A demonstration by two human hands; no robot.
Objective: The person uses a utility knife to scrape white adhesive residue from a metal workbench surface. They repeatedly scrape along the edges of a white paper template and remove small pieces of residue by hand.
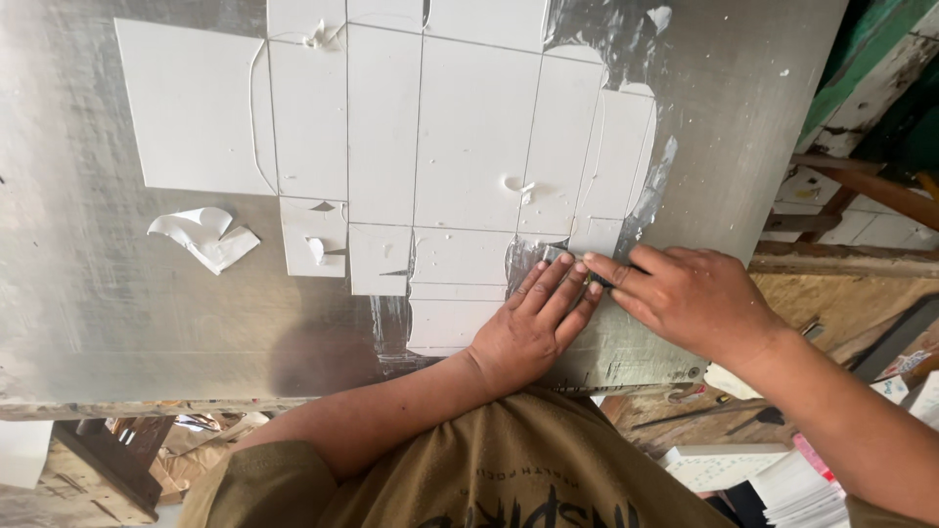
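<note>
Grey and scuffed, the metal-topped bench (98, 313) fills most of my view, and a flat white card sheet (469, 127) cut into joined panels lies on it, reaching away from both hands. My left hand (533, 328) lies palm down with the fingers (548, 288) stretched flat and close together, pressing the near edge of the sheet — it grips nothing. Just beside it, my right hand (690, 298) rests fingers-down too, its fingertips (599, 266) touching those of the left where the white meets bare metal; whether they pinch anything I cannot tell. Well to the left of my left hand sits a crumpled paper scrap (203, 237) — apart from the sheet. Below my right forearm, off the bench, lies a stack of white paper (797, 489).
</note>
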